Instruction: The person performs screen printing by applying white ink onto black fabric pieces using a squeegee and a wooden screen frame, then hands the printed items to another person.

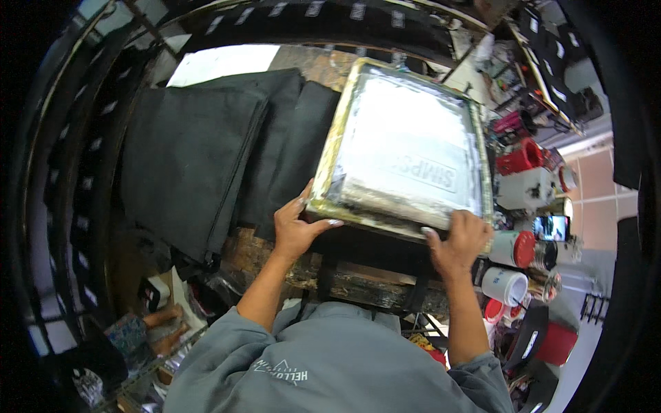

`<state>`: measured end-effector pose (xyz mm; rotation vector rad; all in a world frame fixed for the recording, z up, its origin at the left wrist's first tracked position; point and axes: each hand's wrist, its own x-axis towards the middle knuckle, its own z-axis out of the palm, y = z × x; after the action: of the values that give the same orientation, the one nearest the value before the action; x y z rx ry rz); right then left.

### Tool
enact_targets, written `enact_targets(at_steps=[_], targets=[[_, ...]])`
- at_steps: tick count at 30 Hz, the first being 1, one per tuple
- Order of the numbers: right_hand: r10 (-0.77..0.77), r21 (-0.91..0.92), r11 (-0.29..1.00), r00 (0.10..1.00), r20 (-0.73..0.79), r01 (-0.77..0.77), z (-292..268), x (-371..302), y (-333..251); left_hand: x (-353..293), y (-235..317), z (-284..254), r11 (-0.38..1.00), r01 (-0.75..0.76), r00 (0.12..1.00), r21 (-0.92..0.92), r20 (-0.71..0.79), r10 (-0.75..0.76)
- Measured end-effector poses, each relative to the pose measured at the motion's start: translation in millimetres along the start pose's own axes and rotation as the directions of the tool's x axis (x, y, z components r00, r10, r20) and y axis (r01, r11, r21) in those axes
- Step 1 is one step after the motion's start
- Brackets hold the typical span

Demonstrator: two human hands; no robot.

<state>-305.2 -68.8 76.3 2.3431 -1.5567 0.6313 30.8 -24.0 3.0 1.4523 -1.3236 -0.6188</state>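
Both hands grip a screen printing frame [332,153] with yellowish, ink-stained edges and a pale mesh. My left hand [295,226] holds its near left corner, thumb along the near edge. Toward the near right corner, my right hand [460,244] has its fingers over the edge and its thumb on the near bar. A dark smear runs along the near inside of the mesh, and a lettered rectangle shows through it. Black fabric [186,158] lies folded in layers to the left, and part of it reaches the frame. What lies directly under the frame is mostly hidden.
The worktable [344,279] has a worn, stained edge close to my body. Red-lidded tubs [513,248], a white jar [504,286] and a lit phone [551,228] crowd the right side. Black printed cloth strips [323,20] hang along the far side and left. A white sheet [224,63] lies behind the fabric.
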Motion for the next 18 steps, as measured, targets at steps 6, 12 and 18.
enact_targets(at_steps=[6, 12, 18], targets=[[-0.018, -0.019, 1.000, 0.998, -0.061, 0.017, -61.1, 97.6, 20.6, 48.3, 52.1, -5.7, 0.944, -0.089, 0.995, -0.317, -0.079, 0.068], [-0.013, -0.001, 1.000, 0.997, -0.082, 0.013, -96.6, 181.3, 39.0, 66.9, -3.0, -22.0, 0.678, 0.295, 0.941, 0.673, -0.081, -0.329], [0.006, 0.025, 1.000, 0.991, -0.137, -0.002, -101.0, 216.7, 51.3, 50.6, -62.4, -31.7, 0.560, 0.340, 0.900, 0.756, -0.088, -0.427]])
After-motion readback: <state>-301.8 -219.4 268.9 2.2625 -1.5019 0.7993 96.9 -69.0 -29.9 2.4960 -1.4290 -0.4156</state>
